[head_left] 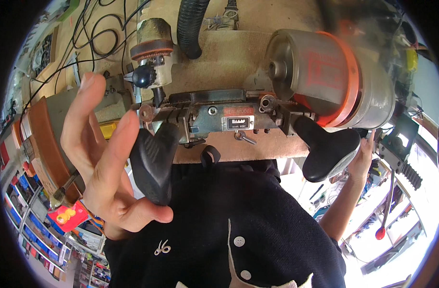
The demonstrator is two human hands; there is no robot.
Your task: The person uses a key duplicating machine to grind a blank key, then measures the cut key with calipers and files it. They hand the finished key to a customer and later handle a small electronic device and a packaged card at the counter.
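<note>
A key cutting machine (224,117) stands in front of me. Two black wing-shaped clamp knobs stick out toward me, a left knob (154,163) and a right knob (327,149). My left hand (109,182) is beside the left knob, its fingers stretched and spread. Its thumb lies at the knob's lower end; whether it touches I cannot tell. Behind the right knob, at the machine's right side, is my right hand (361,161), one finger pointing up near the clear guard. The rest of its fingers are hidden.
A clear round guard (320,67) with an orange band covers the machine's right part. A black corrugated hose (189,29) and loose black cables (104,33) lie at the back. On the far right hangs a lever with a red ball end (380,233). A brush (59,196) is at left.
</note>
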